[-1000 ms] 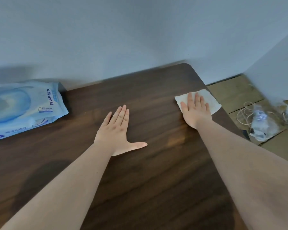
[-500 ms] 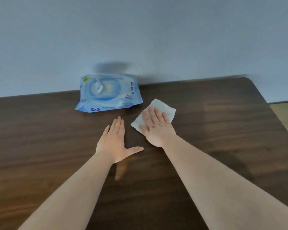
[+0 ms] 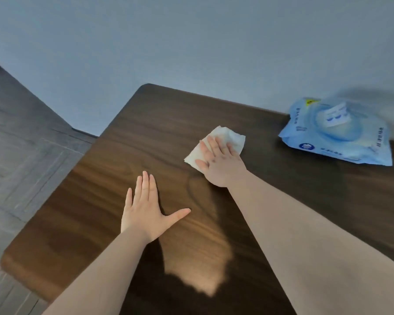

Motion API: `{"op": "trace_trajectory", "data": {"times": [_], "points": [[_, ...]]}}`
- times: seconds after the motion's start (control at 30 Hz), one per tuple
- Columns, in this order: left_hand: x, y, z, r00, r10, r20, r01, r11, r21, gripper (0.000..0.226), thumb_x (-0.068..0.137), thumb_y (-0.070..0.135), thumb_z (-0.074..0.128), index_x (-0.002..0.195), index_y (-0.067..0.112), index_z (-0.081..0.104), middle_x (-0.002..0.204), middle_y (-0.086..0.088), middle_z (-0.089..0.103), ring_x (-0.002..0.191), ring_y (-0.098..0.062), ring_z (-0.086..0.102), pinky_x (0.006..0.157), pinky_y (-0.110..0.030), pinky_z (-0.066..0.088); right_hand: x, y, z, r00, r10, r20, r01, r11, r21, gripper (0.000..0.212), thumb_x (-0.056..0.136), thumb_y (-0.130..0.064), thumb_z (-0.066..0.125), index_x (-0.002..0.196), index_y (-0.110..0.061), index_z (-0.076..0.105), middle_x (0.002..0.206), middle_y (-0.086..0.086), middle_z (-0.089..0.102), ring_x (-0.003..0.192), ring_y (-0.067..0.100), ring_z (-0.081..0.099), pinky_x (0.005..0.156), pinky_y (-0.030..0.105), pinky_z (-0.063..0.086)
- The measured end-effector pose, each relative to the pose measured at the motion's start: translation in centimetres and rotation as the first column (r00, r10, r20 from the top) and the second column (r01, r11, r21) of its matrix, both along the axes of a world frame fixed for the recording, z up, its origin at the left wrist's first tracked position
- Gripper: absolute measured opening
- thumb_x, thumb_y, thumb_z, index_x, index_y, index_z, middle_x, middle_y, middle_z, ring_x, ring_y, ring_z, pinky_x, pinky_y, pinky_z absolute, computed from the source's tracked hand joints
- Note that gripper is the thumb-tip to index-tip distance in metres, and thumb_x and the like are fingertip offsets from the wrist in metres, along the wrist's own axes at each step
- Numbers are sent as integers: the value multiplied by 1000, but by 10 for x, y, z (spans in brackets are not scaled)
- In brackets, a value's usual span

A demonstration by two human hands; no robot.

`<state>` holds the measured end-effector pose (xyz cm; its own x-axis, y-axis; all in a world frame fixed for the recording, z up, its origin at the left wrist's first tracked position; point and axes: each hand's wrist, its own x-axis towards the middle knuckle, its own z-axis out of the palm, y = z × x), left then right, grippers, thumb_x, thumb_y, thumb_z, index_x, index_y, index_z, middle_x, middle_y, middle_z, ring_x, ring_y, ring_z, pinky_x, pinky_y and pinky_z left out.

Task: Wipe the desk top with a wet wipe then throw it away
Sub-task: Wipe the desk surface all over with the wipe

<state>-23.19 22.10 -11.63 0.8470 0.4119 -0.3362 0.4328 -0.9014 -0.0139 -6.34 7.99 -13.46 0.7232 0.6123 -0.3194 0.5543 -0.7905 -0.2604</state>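
Observation:
A white wet wipe (image 3: 228, 135) lies crumpled on the dark wooden desk top (image 3: 127, 160). My right hand (image 3: 218, 162) lies flat on the wipe, pressing it to the wood, fingers pointing toward the wall. My left hand (image 3: 146, 210) rests flat on the desk nearer to me, fingers together and thumb spread, holding nothing. A damp sheen shows on the wood between and below the hands.
A blue pack of wet wipes (image 3: 337, 133) lies at the back right of the desk against the grey wall (image 3: 191, 42). The desk's left edge and rounded far corner (image 3: 146, 86) are in view, with grey floor tiles (image 3: 21, 144) beyond.
My right hand has slid the wipe leftward across the desk, from the right end past the pack. The view has swung left, so the pack now sits at the right. My left hand stayed flat.

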Motion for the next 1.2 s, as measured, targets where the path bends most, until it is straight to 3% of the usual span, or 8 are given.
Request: {"op": "trace_trajectory", "data": {"times": [0.23, 0.37, 0.5, 0.6, 0.9, 1.0, 1.2], "points": [[3, 9, -4, 1000, 6, 28, -3, 996, -91, 131, 49, 99, 8, 147, 15, -19, 155, -2, -26, 143, -20, -22, 114, -42, -13, 23, 111, 0, 990, 137, 24, -136, 990, -21, 59, 99, -48, 11, 150, -26, -9, 160, -1, -14, 146, 19, -15, 117, 42, -10], [5, 14, -3, 1000, -13, -2, 13, 991, -135, 138, 34, 96, -7, 146, 16, -21, 154, -2, -29, 141, -20, -28, 117, -46, -9, 20, 163, -4, 978, 202, 55, -200, 979, -34, 59, 99, -48, 9, 150, -25, -9, 160, 1, -15, 146, 21, -15, 118, 44, -9], [4, 17, -7, 1000, -24, -5, 22, 989, -149, 125, 57, 94, 20, 146, 16, -22, 155, -2, -29, 141, -19, -28, 117, -47, -8, 16, 185, -8, 966, 237, 103, -236, 971, -22, 59, 98, -48, 8, 150, -24, -8, 160, 2, -12, 146, 22, -13, 118, 45, -6], [4, 16, -8, 999, -19, 26, 23, 988, -151, 124, 59, 93, 24, 147, 17, -19, 156, -1, -26, 142, -18, -26, 117, -45, -11, 17, 177, -7, 962, 252, 109, -251, 968, -30, 59, 99, -49, 8, 150, -24, -8, 160, 1, -12, 146, 21, -13, 118, 43, -7], [3, 7, 1, 997, -79, -7, 78, 995, -64, 131, 55, 98, 10, 148, 8, -14, 158, -8, -19, 145, -21, -16, 117, -42, -5, -2, 37, 2, 1000, 0, 21, 0, 1000, -12, 60, 97, -50, 10, 150, -27, -6, 160, -5, -11, 146, 16, -13, 117, 39, -10], [7, -14, 9, 970, -243, 1, 243, 970, -11, 121, 63, 92, 8, 148, 7, -12, 159, -6, -15, 145, -17, -13, 119, -38, -2, -9, -40, 7, 990, -137, 10, 138, 990, -41, 61, 97, -52, 10, 150, -27, -8, 160, -5, -12, 146, 16, -12, 117, 39, -8], [46, -139, 15, 853, -508, 119, 519, 850, -89, 114, 70, 89, 14, 150, 10, -9, 160, -2, -11, 145, -13, -11, 117, -32, -4, -24, -211, 6, 892, -451, 33, 452, 885, -111, 61, 97, -51, 9, 149, -27, -11, 160, -2, -11, 147, 19, -8, 119, 41, -5]]}}
